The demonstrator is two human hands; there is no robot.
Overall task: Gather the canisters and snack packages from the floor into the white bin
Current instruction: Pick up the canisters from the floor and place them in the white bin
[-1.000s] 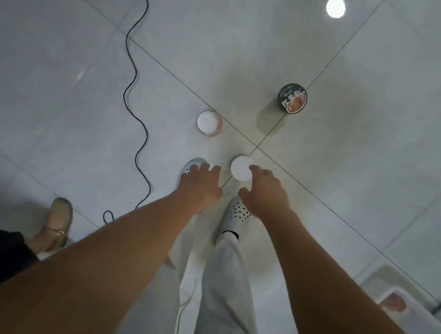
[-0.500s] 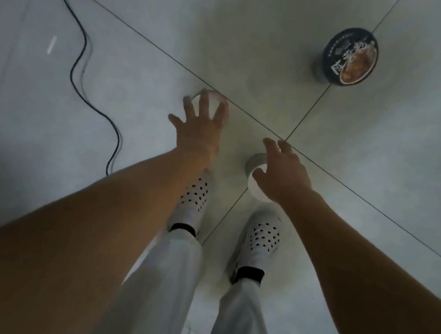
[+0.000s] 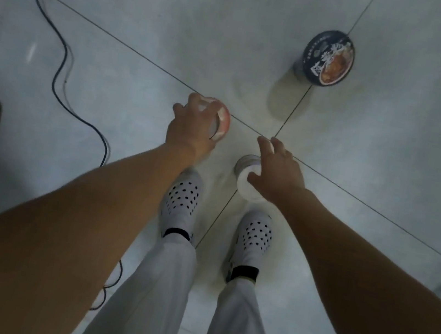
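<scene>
The left hand (image 3: 190, 131) is on top of the pink canister (image 3: 222, 125), its fingers (image 3: 196, 101) curled over the white lid and gripping it. The right hand (image 3: 280, 173) is bent around the white canister (image 3: 247, 190) – the thumb lies on the lid, but whether the grip is closed I cannot tell. Both canisters stand on the floor (image 3: 151, 11) just in front of the white shoes (image 3: 183, 201). A dark cup (image 3: 329, 58) stands well apart – and a black cable (image 3: 63, 55) lies at the left
</scene>
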